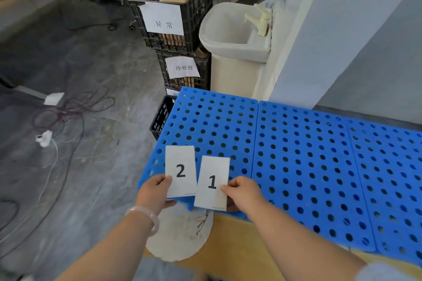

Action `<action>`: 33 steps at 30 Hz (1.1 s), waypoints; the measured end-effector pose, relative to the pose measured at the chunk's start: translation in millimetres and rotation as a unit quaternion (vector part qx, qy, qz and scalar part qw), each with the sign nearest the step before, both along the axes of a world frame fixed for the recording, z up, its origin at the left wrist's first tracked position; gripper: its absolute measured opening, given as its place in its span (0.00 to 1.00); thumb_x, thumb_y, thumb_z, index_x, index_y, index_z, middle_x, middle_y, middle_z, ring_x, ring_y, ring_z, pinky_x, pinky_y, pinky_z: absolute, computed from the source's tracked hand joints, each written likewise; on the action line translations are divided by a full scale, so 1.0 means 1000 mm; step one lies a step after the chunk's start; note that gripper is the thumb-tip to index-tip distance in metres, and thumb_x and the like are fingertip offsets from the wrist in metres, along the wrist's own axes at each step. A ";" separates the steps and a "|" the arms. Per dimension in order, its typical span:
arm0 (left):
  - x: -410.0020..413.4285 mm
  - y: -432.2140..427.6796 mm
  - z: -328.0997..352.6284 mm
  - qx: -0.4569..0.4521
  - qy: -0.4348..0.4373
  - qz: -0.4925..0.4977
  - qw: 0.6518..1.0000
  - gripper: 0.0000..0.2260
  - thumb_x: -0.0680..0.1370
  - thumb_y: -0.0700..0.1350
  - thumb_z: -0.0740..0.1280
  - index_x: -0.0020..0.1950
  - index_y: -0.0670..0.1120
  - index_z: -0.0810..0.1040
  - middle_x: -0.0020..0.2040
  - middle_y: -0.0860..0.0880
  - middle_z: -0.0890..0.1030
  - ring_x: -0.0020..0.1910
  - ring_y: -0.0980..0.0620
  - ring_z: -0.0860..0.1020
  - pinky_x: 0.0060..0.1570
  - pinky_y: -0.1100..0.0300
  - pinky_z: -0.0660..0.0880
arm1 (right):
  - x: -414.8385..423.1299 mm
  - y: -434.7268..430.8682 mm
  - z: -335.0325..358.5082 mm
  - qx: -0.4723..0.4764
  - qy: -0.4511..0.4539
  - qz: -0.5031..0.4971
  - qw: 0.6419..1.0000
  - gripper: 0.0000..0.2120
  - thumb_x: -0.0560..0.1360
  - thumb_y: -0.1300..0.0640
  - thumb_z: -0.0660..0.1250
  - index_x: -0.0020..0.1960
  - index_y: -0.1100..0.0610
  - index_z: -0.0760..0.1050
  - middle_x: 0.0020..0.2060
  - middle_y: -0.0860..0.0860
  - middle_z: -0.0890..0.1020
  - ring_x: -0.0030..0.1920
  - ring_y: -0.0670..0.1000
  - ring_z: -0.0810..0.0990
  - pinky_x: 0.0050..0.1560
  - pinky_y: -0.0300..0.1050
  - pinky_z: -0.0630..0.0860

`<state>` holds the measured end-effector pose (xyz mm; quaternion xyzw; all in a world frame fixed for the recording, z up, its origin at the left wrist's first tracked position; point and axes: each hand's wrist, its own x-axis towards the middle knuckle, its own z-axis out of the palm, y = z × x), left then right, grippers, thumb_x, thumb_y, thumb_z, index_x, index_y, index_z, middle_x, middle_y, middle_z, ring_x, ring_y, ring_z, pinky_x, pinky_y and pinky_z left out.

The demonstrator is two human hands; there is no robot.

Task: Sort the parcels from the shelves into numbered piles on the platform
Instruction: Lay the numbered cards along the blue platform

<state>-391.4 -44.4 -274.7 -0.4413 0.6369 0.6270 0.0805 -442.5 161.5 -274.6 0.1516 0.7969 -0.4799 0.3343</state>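
Left hand (155, 191) pinches card 2 (180, 171); right hand (245, 191) pinches card 1 (212, 182). Both cards sit side by side over the near left corner of the blue platform (296, 155).

Low in the middle of the frame the left grip (155, 191) pinches a card marked 2 (180, 171) and the right grip (244, 191) pinches a card marked 1 (212, 182). The two are held side by side over the near left corner of the blue perforated platform (303, 141). At top centre, labelled black crates (182, 18) stand stacked beside a white washbasin (228, 36), and cables (68, 112) sprawl across the grey floor at left.
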 end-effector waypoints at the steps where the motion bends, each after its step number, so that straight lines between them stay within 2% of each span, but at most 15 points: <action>1: -0.001 -0.007 0.000 -0.009 0.001 0.009 1.000 0.05 0.81 0.42 0.62 0.52 0.43 0.76 0.47 0.45 0.77 0.47 0.46 0.76 0.47 0.47 0.79 | 0.000 -0.003 -0.002 0.004 -0.001 0.000 1.000 0.05 0.77 0.57 0.69 0.46 0.57 0.73 0.44 0.56 0.82 0.40 0.54 0.84 0.41 0.53 0.83; 5: -0.005 -0.023 -0.002 -0.024 -0.005 0.028 0.999 0.05 0.81 0.44 0.63 0.54 0.45 0.76 0.49 0.45 0.79 0.49 0.44 0.78 0.45 0.48 0.80 | 0.001 -0.013 -0.011 0.034 -0.009 0.010 0.999 0.08 0.75 0.55 0.70 0.46 0.57 0.73 0.41 0.56 0.84 0.38 0.55 0.85 0.39 0.55 0.83; 9: -0.004 -0.015 -0.003 -0.020 -0.004 -0.019 1.000 0.05 0.80 0.44 0.63 0.50 0.45 0.78 0.51 0.43 0.79 0.52 0.43 0.78 0.44 0.48 0.81 | 0.003 -0.018 -0.009 0.082 0.009 0.041 0.996 0.10 0.75 0.52 0.70 0.45 0.57 0.72 0.36 0.54 0.84 0.34 0.51 0.85 0.36 0.51 0.83; 13: -0.006 -0.003 0.001 -0.016 0.004 -0.065 0.998 0.05 0.80 0.45 0.63 0.46 0.48 0.77 0.52 0.43 0.79 0.50 0.44 0.79 0.44 0.48 0.81 | 0.001 -0.009 -0.003 0.183 0.069 0.134 0.972 0.14 0.72 0.43 0.70 0.44 0.53 0.72 0.38 0.50 0.81 0.39 0.51 0.82 0.43 0.50 0.82; 15: -0.010 0.003 0.003 -0.009 0.007 -0.082 0.997 0.05 0.80 0.45 0.63 0.46 0.47 0.77 0.52 0.42 0.79 0.50 0.44 0.79 0.41 0.51 0.81 | 0.000 0.001 0.000 0.185 0.086 0.135 0.970 0.13 0.73 0.43 0.69 0.44 0.51 0.72 0.39 0.48 0.79 0.41 0.50 0.81 0.44 0.50 0.80; 19: -0.018 0.026 0.009 0.000 0.006 -0.127 0.992 0.05 0.80 0.46 0.63 0.46 0.49 0.77 0.53 0.42 0.79 0.50 0.42 0.79 0.39 0.52 0.81 | 0.002 0.020 0.007 0.098 0.116 0.060 0.987 0.08 0.77 0.46 0.64 0.46 0.49 0.73 0.42 0.47 0.80 0.43 0.49 0.82 0.48 0.53 0.81; 22: -0.020 0.052 0.013 0.011 0.021 -0.167 0.986 0.05 0.80 0.45 0.63 0.47 0.48 0.77 0.53 0.41 0.79 0.52 0.42 0.78 0.36 0.55 0.80 | 0.009 0.031 0.021 0.021 0.118 -0.010 0.993 0.10 0.78 0.45 0.64 0.47 0.52 0.76 0.42 0.49 0.82 0.40 0.47 0.82 0.47 0.51 0.82; 27: -0.025 0.100 0.021 0.033 0.040 -0.213 0.976 0.05 0.80 0.44 0.64 0.46 0.48 0.77 0.49 0.42 0.79 0.49 0.44 0.78 0.38 0.54 0.81 | 0.021 0.065 0.033 0.046 0.113 -0.081 0.989 0.12 0.72 0.44 0.71 0.43 0.53 0.77 0.38 0.49 0.82 0.40 0.48 0.82 0.42 0.48 0.83; 30: -0.027 0.131 0.025 0.044 0.044 -0.237 0.969 0.05 0.80 0.45 0.64 0.46 0.49 0.77 0.49 0.43 0.79 0.49 0.45 0.79 0.37 0.55 0.81 | 0.025 0.094 0.037 0.024 0.083 -0.132 0.988 0.12 0.72 0.48 0.73 0.44 0.56 0.77 0.40 0.52 0.83 0.41 0.50 0.83 0.38 0.46 0.83; 33: -0.026 0.161 0.026 0.068 0.041 -0.251 0.965 0.05 0.80 0.46 0.64 0.47 0.47 0.78 0.50 0.42 0.79 0.49 0.44 0.79 0.38 0.55 0.81 | 0.032 0.123 0.041 -0.028 0.049 -0.202 0.978 0.12 0.72 0.52 0.74 0.46 0.60 0.76 0.42 0.54 0.82 0.42 0.51 0.83 0.38 0.45 0.83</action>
